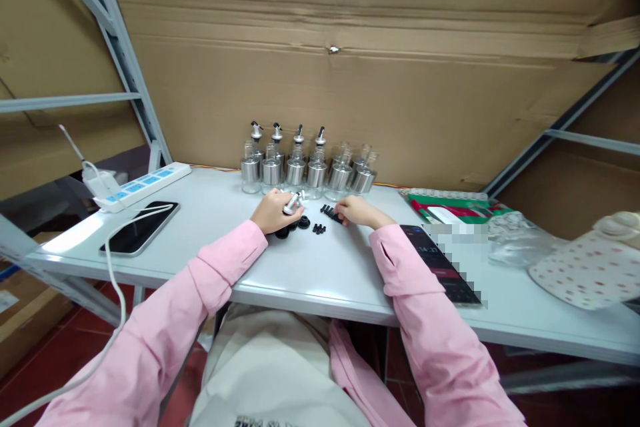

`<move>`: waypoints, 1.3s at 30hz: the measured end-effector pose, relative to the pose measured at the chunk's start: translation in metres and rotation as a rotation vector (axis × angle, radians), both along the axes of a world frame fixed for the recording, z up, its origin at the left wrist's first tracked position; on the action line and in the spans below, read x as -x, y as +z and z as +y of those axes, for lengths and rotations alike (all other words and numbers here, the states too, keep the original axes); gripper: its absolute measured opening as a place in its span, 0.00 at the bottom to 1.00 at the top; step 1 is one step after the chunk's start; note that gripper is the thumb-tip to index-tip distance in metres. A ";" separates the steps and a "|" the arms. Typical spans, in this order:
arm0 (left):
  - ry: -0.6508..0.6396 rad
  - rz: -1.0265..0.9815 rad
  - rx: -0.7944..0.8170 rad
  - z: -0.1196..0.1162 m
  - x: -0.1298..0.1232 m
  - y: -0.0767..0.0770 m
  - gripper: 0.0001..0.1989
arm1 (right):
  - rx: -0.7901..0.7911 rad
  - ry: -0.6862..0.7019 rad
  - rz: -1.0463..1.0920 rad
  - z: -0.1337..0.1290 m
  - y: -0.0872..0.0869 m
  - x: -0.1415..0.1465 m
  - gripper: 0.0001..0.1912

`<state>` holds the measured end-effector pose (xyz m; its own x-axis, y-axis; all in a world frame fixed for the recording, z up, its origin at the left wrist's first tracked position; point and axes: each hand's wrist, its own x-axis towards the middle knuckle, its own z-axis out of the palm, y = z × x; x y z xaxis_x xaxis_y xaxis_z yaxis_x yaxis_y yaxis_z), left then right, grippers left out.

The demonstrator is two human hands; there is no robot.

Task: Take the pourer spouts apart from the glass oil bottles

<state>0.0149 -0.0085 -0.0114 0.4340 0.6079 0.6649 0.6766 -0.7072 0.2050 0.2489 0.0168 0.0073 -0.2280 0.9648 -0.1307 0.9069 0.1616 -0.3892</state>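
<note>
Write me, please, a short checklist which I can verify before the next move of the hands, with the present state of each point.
1. Silver spout in the left hand: ok, held.
2. Right hand at the row of black pieces: ok, fingers at its right end.
3. Piece gripped by the right hand: cannot tell, too small to see.
4. Small black pieces together: not ok, one cluster lies apart, nearer the person.
5. Glass bottles upright: ok, standing behind the hands.
6. White cable free of the left sleeve: cannot tell, it runs close alongside.
</note>
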 end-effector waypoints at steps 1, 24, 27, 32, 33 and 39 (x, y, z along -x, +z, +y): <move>0.002 0.003 0.004 0.000 0.000 0.000 0.13 | -0.026 0.023 -0.029 -0.001 0.001 0.001 0.12; -0.031 0.002 0.016 0.000 -0.001 -0.001 0.12 | -0.322 0.142 -0.111 0.004 -0.018 0.023 0.16; -0.036 -0.004 0.017 0.000 -0.001 0.000 0.12 | -0.289 0.137 -0.065 0.005 -0.014 0.023 0.17; -0.025 -0.001 0.015 0.000 -0.001 -0.001 0.12 | -0.209 -0.047 -0.062 0.006 -0.002 0.005 0.19; -0.023 0.001 0.015 0.000 -0.001 -0.001 0.12 | -0.169 -0.072 -0.067 0.006 -0.001 0.000 0.18; -0.026 0.009 0.029 0.002 -0.001 -0.003 0.12 | -0.036 -0.095 -0.013 0.005 -0.005 -0.007 0.17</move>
<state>0.0158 -0.0061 -0.0144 0.4560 0.6152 0.6431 0.6602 -0.7184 0.2192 0.2554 0.0220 0.0020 -0.1337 0.9862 -0.0976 0.9238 0.0883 -0.3726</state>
